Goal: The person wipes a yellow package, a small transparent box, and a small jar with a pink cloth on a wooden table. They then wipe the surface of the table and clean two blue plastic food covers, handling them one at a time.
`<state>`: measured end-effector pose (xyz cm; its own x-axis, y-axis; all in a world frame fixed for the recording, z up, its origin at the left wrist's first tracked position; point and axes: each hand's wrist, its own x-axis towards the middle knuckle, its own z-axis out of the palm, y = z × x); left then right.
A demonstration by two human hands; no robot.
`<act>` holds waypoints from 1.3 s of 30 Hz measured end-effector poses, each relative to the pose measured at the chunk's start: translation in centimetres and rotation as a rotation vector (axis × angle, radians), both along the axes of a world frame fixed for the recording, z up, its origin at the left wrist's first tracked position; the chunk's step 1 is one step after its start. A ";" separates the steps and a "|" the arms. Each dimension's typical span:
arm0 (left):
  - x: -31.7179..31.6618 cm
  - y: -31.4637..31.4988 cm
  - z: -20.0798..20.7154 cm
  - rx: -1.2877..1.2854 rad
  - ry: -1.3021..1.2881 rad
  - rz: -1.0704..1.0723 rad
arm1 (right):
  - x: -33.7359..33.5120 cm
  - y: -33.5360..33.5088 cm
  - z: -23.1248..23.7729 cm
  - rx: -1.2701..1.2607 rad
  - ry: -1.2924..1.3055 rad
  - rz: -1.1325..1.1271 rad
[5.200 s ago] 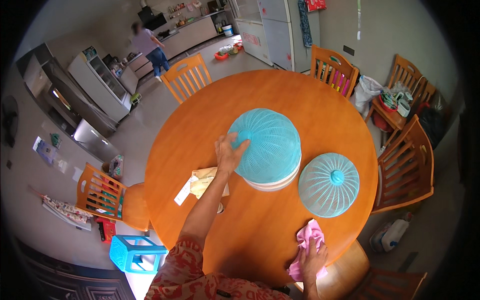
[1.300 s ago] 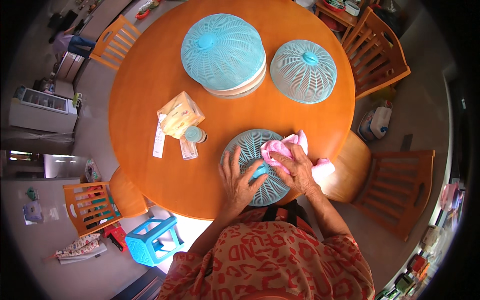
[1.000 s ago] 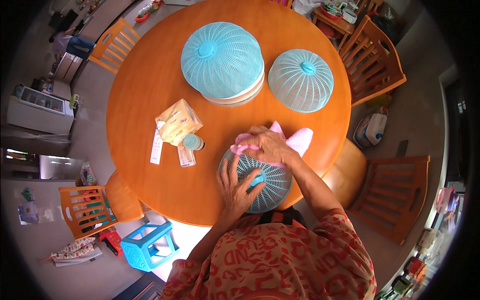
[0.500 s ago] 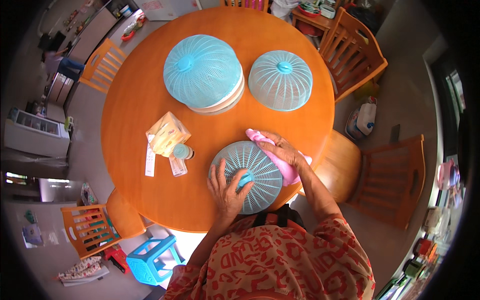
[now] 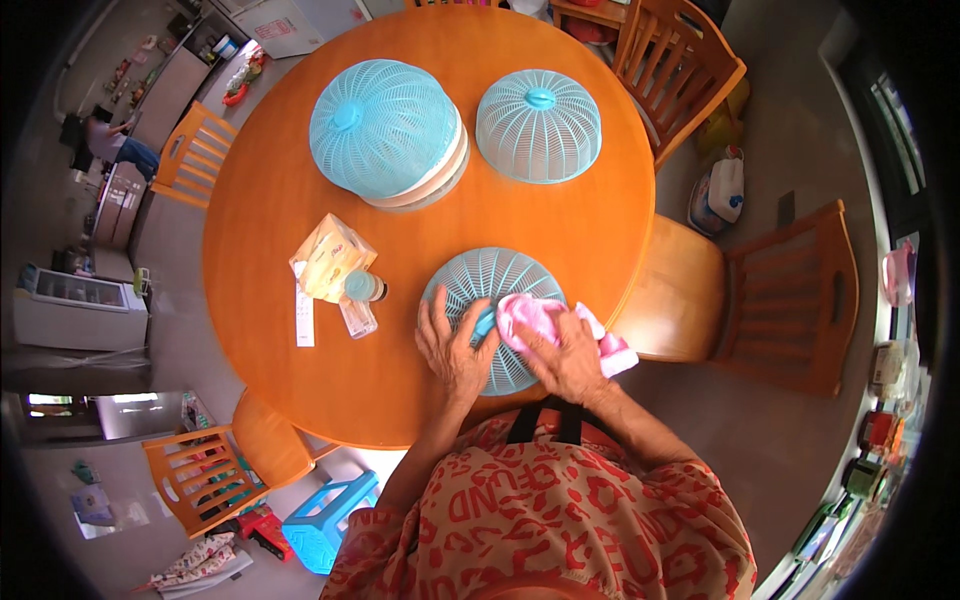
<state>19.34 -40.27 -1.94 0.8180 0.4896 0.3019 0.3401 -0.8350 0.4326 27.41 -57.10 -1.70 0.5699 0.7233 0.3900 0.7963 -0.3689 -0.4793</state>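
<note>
A light-blue plastic mesh food cover [image 5: 510, 375] sits at the table's near edge, right in front of me. My left hand [image 5: 455, 345] grips its left side, fingers bent over the mesh and thumb beside the blue knob [image 5: 485, 322]. My right hand [image 5: 575, 360] is closed on a pink cloth [image 5: 532, 316], pressing it against the top of the cover just right of the knob. A loose end of the cloth hangs out past the right side of that hand. The palm side of both hands is hidden.
Farther back on the round wooden table [image 5: 270, 150] stand a large blue mesh cover [image 5: 385, 130] over pale stacked rims and a smaller one [image 5: 540, 135]. Left of me are a tissue pack [image 5: 330, 255] and a small jar [image 5: 362, 286]. Wooden chairs [image 5: 790, 300] and a blue stool [image 5: 325, 520] surround the table.
My right hand has brought the pink cloth from the cover's right outer side leftward onto its top, beside the knob. My left hand stays on the cover's left side. The whole view has shifted slightly.
</note>
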 end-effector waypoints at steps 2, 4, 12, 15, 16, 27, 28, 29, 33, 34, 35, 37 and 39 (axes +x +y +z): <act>-0.2 0.3 0.0 0.008 0.006 -0.027 | 1.3 1.0 0.0 0.023 0.074 -0.081; -0.4 1.0 0.4 0.003 0.027 -0.078 | 2.9 2.6 1.3 -0.038 0.205 -0.175; 0.1 2.6 -0.8 0.054 -0.121 -0.228 | 5.0 5.0 1.1 -0.076 0.143 -0.302; 0.0 2.5 -0.8 0.025 -0.129 -0.221 | 1.9 3.6 1.2 -0.123 -0.028 -0.260; 0.0 2.4 -0.7 0.021 -0.125 -0.218 | 0.7 3.1 1.0 -0.121 -0.069 -0.253; -0.3 4.6 0.0 0.044 -0.036 -0.346 | -6.3 0.0 0.7 -0.044 -0.071 -0.123; -0.4 4.8 0.2 0.051 -0.028 -0.376 | -5.7 0.3 0.4 -0.045 -0.077 -0.158; -0.8 4.8 0.7 0.042 -0.002 -0.345 | -5.1 0.6 0.4 -0.044 -0.050 -0.187; -1.8 3.1 1.2 0.068 0.075 -0.241 | -1.2 2.4 0.8 -0.047 0.036 -0.318; -2.0 2.7 1.5 0.084 0.091 -0.238 | -0.1 2.8 0.9 -0.032 0.012 -0.333; -2.2 2.5 1.7 0.100 0.111 -0.229 | 1.0 3.4 1.0 -0.016 -0.008 -0.341; -2.1 3.0 1.2 0.138 -0.011 -0.299 | 3.4 4.3 0.3 -0.012 -0.014 -0.374; -1.5 3.8 -0.1 0.046 -0.092 -0.302 | 4.1 4.7 -0.2 0.002 -0.022 -0.367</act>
<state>17.88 -36.47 -2.02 0.8925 0.2124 0.3979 0.0346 -0.9118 0.4091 31.54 -52.36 -1.91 0.7825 0.4714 0.4066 0.6215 -0.6309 -0.4645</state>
